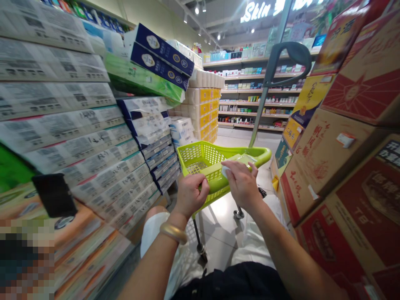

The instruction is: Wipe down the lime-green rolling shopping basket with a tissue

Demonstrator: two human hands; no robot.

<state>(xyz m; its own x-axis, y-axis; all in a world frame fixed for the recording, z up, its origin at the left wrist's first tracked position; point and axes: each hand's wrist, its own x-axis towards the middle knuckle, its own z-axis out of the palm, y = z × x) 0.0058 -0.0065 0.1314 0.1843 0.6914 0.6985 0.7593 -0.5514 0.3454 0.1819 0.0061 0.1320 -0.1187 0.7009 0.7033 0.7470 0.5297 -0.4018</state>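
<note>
A lime-green plastic shopping basket (200, 156) on a wheeled stand sits in front of my knees. My left hand (190, 193), with a gold bangle on its wrist, is closed on the basket's near rim. My right hand (242, 183) is closed on a small pale packet (240, 160) that rests on the basket's right rim. The basket's long grey handle (289, 54) rises up behind it.
Stacks of wrapped tissue packs (78, 137) fill the left side of the narrow aisle. Brown and red cardboard cartons (343, 158) are piled on the right. Shelves of bottles (256, 100) stand at the far end. A black phone-like object (54, 195) sits on the left stack.
</note>
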